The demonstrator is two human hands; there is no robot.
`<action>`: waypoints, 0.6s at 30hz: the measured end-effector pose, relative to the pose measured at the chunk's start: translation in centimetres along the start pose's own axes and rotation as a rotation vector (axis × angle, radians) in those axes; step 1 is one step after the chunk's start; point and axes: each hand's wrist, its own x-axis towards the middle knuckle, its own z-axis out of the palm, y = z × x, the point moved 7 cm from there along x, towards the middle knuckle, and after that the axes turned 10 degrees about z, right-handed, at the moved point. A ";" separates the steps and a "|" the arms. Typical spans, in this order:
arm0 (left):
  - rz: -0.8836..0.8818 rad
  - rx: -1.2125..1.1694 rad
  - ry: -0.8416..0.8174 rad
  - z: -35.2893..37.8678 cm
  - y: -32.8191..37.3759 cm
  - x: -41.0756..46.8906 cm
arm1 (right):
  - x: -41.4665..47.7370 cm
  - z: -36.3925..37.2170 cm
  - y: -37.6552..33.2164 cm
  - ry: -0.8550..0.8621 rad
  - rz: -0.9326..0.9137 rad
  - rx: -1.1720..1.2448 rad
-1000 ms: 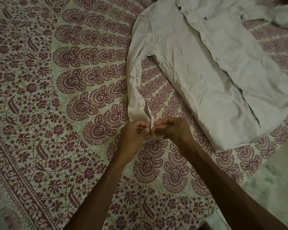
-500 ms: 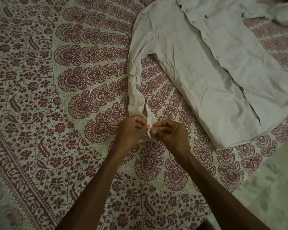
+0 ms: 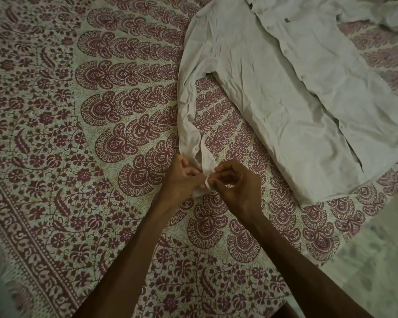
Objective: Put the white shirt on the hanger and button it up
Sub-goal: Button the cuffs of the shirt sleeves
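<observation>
Head view: shirt (image 3: pixel 285 99) lies flat, front up, on the bedspread (image 3: pixel 78 157). Its body is well apart from my hands; only the sleeve (image 3: pixel 189 115) runs down to them. Left hand (image 3: pixel 182 177) and right hand (image 3: pixel 237 187) meet at the cuff (image 3: pixel 203 180), fingers (image 3: pixel 217 172) of both curled tight, pinching the cuff edges together. Can't tell if a button is through. Hanger not in view.

Risks: the cloth looks thin and limp, so a button could slip out of the pinch. My fingers hide the hole, so I could miss it. Tugging could drag the sleeve and skew the shirt. Hanger step not yet done.

Versus 0.5 s ago: hands in the same spot, same pinch. Sleeve slit above the cuff gapes wider. Shirt body hasn't shifted.
</observation>
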 end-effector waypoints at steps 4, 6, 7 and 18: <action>-0.164 -0.294 -0.010 0.3 -1.3 -0.3 | 0.2 -0.1 -0.6 -0.013 -0.054 0.028; -0.219 -0.410 -0.028 0.6 -1.7 -0.6 | 0.4 0.0 -0.7 -0.029 -0.066 0.020; -0.240 -0.442 -0.037 0.6 -1.7 -0.8 | 0.5 0.1 -0.8 -0.034 -0.074 0.011; -0.110 -0.149 -0.123 0.0 0.5 0.8 | 0.6 0.3 -0.6 -0.017 -0.082 -0.015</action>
